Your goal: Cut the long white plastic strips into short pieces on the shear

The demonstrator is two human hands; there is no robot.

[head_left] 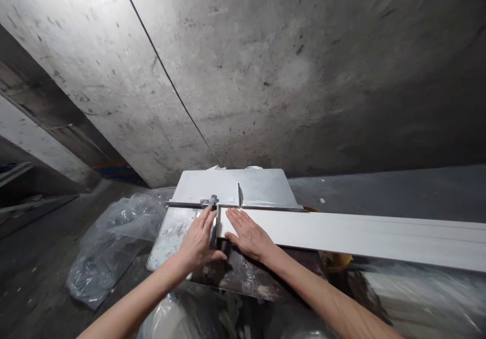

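A long white board lies across the metal saw table and reaches out past the right edge of the view. My right hand rests flat on the board's left end, its fingers stretched toward the upright saw blade. Just left of that end, my left hand is at the dark metal stop, fingers extended and thumb apart. A small clamp knob stands above the left fingertips. The fingertips of my right hand are very close to the blade.
Clear plastic sheeting lies crumpled on the floor at left. Behind the table rises a concrete wall with a black cable running down it. Part of a yellow bucket shows below the board. Plastic-wrapped material is at lower right.
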